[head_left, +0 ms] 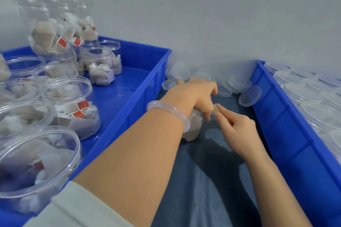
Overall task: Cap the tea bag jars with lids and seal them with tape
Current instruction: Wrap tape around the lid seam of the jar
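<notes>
Closest to us, left of our left forearm, sit the open jars (36,162) of tea bags in the blue tray (129,101), none of them lidded. That's risk number one: the forearm and the bracelet (169,114) pass right over the tray's edge, so a careless elbow swing could tip one.

Further out, our left hand (195,94) is curled down over the top of the jar (192,127) we're working on, gripping it from above. The jar sits under that palm on the dark cloth (212,180). The hand hides the top, so we can't tell if the lid is fully seated. If it isn't, we'd just be taping over a gap.

Just right of that, our right hand (236,129) pinches a short bit of tape (215,109) between thumb and forefinger, its free end almost touching the left fingers. Our guess at the classic fails:
- tape grabs a finger instead of the jar
- it folds on itself
- it goes on crooked if the jar shifts on the soft cloth

Beyond the left hand is a heap of loose lids (181,71). One lid (250,95), out past the right hand, leans on the other tray (276,116) and looks ready to slide.
</notes>
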### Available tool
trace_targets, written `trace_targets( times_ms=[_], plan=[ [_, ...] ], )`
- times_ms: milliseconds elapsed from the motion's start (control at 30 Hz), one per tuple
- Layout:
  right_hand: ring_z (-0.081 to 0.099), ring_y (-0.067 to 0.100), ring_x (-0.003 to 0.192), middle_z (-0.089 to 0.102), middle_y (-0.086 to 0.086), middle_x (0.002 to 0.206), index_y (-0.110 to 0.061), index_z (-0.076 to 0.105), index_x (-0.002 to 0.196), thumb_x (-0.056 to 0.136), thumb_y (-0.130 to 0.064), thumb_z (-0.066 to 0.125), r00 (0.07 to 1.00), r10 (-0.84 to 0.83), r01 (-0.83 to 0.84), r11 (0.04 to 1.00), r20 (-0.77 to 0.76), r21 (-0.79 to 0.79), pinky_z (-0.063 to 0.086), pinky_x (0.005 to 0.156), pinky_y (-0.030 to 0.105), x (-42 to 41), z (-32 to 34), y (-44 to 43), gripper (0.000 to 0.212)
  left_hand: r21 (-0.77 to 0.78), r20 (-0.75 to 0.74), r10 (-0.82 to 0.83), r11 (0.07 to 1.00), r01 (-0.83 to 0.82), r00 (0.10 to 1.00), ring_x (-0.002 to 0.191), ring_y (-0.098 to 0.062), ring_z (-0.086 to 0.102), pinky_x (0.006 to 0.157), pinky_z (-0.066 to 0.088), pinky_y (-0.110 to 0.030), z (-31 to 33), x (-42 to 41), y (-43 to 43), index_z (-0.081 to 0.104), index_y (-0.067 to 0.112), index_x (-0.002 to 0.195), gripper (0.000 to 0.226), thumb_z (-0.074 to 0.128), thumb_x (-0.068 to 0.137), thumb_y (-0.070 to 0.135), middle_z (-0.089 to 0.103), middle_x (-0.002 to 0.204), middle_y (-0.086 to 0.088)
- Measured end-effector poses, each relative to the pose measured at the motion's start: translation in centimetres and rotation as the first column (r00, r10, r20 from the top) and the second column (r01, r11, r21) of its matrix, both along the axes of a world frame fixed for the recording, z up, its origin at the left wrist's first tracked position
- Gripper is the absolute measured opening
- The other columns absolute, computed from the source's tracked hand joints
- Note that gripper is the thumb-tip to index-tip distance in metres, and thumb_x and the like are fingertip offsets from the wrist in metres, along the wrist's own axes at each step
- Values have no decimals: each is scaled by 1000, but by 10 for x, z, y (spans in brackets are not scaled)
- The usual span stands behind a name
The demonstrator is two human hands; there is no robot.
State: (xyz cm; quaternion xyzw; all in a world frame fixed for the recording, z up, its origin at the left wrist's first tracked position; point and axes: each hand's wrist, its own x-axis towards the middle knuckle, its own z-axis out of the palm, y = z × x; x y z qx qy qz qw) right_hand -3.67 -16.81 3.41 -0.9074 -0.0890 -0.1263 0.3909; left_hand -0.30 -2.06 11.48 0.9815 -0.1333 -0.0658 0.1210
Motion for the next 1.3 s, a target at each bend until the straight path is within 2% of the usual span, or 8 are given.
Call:
trace_targets(
  times_ms=[100,200,300,367,567,800,933,1300],
  plan=[
    [50,-8,53,55,-16,69,-38,53,132,89,-46,44,999,-1,1,1000,-37,-1,37,53,19,2,0,-4,44,144,40,56,988,-61,998,145,-35,-16,108,-8,-69,5,-10,0,25,32,146,114,86,52,55,7,157,-8],
    [48,-3,60,59,-10,83,-38,52,133,88,-48,45,997,24,-23,1000,-68,18,39,57,20,2,1,-4,47,46,30,157,986,-158,987,144,-38,1,108,15,-69,-4,-19,3,23,36,146,114,84,53,59,7,154,-8],
    [53,4,71,63,-10,78,-35,55,130,88,-51,47,997,39,-40,999,-66,-15,43,64,25,0,-2,0,46,-96,128,180,981,-168,975,135,-32,22,92,42,-46,-23,-28,7,30,36,142,88,79,70,44,26,145,-6],
    [53,7,68,61,-9,69,-30,58,125,85,-56,45,996,58,-59,998,-68,-18,46,64,28,-1,0,3,49,-122,196,221,972,-200,955,127,-32,30,84,43,-40,-27,-27,3,34,34,136,75,76,74,36,33,136,-7],
    [47,0,54,61,-10,67,-30,41,117,93,-45,42,996,86,-87,994,-15,-65,42,54,30,-3,9,-1,29,-25,81,254,967,-253,964,114,-34,40,94,40,-54,-9,-17,-10,39,29,114,57,76,72,38,43,116,-3],
    [52,16,63,55,-3,62,-24,63,102,90,-45,32,998,41,-22,948,52,-316,42,55,33,-26,25,12,40,-207,95,301,938,-277,949,102,-26,37,78,31,-43,-11,-9,-10,48,34,86,31,64,68,14,44,102,5],
    [62,23,85,65,6,95,-17,57,110,91,-42,41,931,270,-241,960,245,-143,52,72,41,-62,30,16,35,-324,164,477,853,-409,863,106,-30,38,77,30,-42,-12,4,1,52,30,90,32,70,67,17,47,105,4],
    [61,22,79,67,4,79,-31,51,112,90,-46,41,995,19,-14,999,96,-49,53,70,45,-10,2,11,28,-183,92,239,958,-220,967,98,-23,39,76,35,-39,-7,15,4,53,33,85,36,80,63,26,47,86,14]
  ],
)
